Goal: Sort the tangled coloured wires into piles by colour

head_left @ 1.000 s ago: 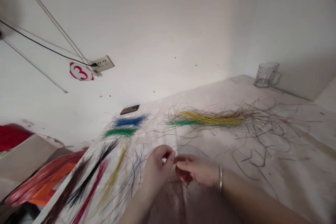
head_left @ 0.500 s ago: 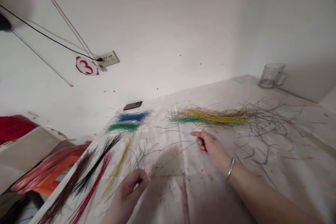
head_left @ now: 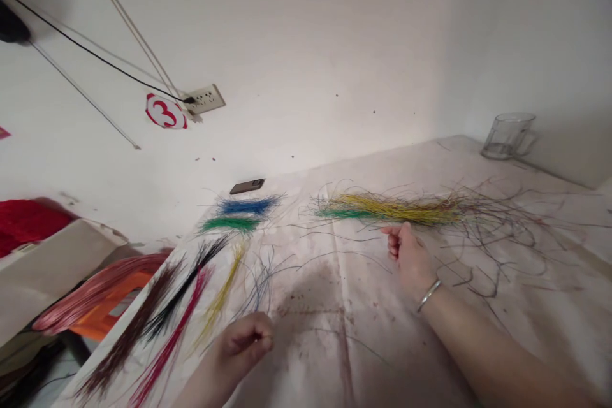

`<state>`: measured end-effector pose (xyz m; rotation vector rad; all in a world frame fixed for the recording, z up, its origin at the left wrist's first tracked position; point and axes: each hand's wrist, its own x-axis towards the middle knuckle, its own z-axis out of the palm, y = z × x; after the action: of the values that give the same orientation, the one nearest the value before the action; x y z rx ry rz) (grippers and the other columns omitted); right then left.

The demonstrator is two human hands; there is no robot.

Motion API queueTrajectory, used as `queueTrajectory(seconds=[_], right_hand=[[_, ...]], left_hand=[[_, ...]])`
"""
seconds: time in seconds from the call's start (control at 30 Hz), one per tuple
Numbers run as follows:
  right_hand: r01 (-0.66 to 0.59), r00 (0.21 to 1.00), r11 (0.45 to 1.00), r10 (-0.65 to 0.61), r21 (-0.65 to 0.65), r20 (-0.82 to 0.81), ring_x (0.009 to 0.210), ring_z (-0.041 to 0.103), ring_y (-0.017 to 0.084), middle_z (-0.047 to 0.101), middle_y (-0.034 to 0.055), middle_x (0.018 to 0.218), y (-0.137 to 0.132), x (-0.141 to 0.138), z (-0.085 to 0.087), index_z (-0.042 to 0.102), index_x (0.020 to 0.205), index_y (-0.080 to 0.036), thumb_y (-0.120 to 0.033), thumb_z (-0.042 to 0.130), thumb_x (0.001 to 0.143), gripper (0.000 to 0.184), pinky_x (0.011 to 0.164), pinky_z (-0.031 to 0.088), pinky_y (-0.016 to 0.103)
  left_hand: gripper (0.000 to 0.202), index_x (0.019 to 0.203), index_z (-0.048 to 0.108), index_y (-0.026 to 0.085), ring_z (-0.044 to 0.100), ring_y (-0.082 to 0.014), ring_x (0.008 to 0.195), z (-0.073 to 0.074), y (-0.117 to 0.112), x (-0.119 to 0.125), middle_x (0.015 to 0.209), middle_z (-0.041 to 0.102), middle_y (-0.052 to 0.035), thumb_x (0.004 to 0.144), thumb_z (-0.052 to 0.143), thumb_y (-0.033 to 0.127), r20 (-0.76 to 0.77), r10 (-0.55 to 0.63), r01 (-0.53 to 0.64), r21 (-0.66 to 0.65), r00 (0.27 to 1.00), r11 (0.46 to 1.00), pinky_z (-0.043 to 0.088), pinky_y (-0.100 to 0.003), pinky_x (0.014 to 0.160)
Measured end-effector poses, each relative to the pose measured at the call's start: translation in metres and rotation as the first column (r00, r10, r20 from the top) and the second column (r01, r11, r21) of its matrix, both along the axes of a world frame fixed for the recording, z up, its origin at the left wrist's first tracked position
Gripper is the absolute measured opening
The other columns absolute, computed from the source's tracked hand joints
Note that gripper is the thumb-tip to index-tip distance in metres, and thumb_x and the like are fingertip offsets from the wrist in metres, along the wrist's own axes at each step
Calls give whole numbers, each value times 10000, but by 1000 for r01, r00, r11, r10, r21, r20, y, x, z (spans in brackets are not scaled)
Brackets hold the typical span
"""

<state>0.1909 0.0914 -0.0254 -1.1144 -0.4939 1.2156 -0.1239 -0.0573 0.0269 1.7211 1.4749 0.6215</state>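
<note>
My left hand is closed in a pinch at the lower middle of the head view. From near its fingertips a thin wire runs rightward, seemingly held there. My right hand hovers just in front of a yellow wire bundle, its fingers curled together. Whatever they hold, if anything, is too small to make out. Green wires stick out at that bundle's left end. A small spread of blue-grey wires lies beyond my left hand, and one long wire arcs from it toward my right hand.
On the left lie blue, green, black, red, yellow and brown wire bundles. A phone is by the wall, a glass mug at the back right. An orange stool carries copper-coloured wire.
My right hand has moved right, closer to the yellow bundle, and its fingers have curled in. The thin wire near my left hand now lies lower, away from my right hand. The view has shifted slightly.
</note>
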Motion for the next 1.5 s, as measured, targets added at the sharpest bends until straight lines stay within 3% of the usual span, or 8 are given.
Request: queueTrajectory(seconds=[0.17, 0.37, 0.57, 0.7, 0.83, 1.1, 1.33, 1.5], right_hand=[[23, 999, 1000, -23, -21, -31, 445, 308, 69, 396, -40, 548, 2, 1, 1, 628, 664, -153, -411, 399, 891, 413, 421, 223, 225], [3, 1000, 999, -4, -41, -27, 433, 316, 69, 402, -44, 531, 4, 2, 1, 622, 650, -156, -395, 412, 876, 390, 421, 228, 235], [11, 999, 999, -10, -48, 35, 436, 318, 84, 411, -46, 516, 7, -5, -2, 628, 641, -176, -407, 466, 834, 342, 436, 227, 263], [-2, 997, 1000, 5, -29, 83, 441, 302, 99, 412, -40, 514, 8, -8, -6, 622, 619, -191, -448, 492, 813, 348, 443, 209, 283], [-67, 984, 998, 66, -5, 168, 452, 303, 118, 402, -35, 517, 6, -8, -7, 614, 610, -209, -480, 485, 810, 360, 451, 210, 294], [-91, 916, 994, 60, 60, 398, 533, 408, 145, 446, -20, 555, 10, -11, -15, 631, 636, -214, -430, 485, 822, 320, 504, 276, 283], [-128, 873, 988, 70, 89, 482, 588, 449, 170, 505, -5, 567, 13, -12, -14, 626, 629, -218, -408, 485, 820, 304, 557, 295, 287], [-130, 873, 988, 72, 87, 483, 608, 467, 181, 534, 3, 588, 13, -13, -10, 631, 620, -223, -400, 491, 811, 295, 581, 303, 293]], left_hand=[[154, 643, 535, 181, 511, -167, 731, -5, 27, 34, 694, 551, -2, 794, 515, 205, -445, -30, 62, 56, 895, 997, 351, -261, 662], [188, 687, 601, 191, 568, -202, 808, -11, 41, 25, 779, 614, -31, 831, 482, 212, -679, 12, 87, 111, 734, 990, 385, -299, 715], [214, 1005, 660, 220, 595, -216, 924, 12, 59, 33, 975, 656, -59, 856, 514, 265, -651, 145, 42, 262, 745, 964, 438, -344, 818], [189, 986, 670, 220, 600, -195, 918, 23, 91, 73, 969, 669, -47, 852, 542, 260, -582, 31, 198, 325, 813, 925, 452, -324, 828], [222, 1040, 672, 209, 591, -209, 979, 8, 142, 119, 983, 673, -52, 846, 574, 251, -663, -103, 391, 301, 741, 870, 448, -329, 891], [263, 1093, 648, 139, 526, -259, 1082, -22, 228, 159, 1083, 636, -117, 858, 531, 154, -766, 44, 361, 351, 641, 864, 422, -383, 941], [180, 876, 689, 135, 558, -257, 1005, -24, 248, 167, 959, 658, -116, 864, 509, 148, -805, 76, 363, 348, 589, 864, 438, -378, 863], [174, 851, 700, 170, 580, -238, 955, -9, 242, 160, 902, 670, -96, 858, 527, 186, -812, 46, 399, 334, 582, 854, 430, -352, 848]])
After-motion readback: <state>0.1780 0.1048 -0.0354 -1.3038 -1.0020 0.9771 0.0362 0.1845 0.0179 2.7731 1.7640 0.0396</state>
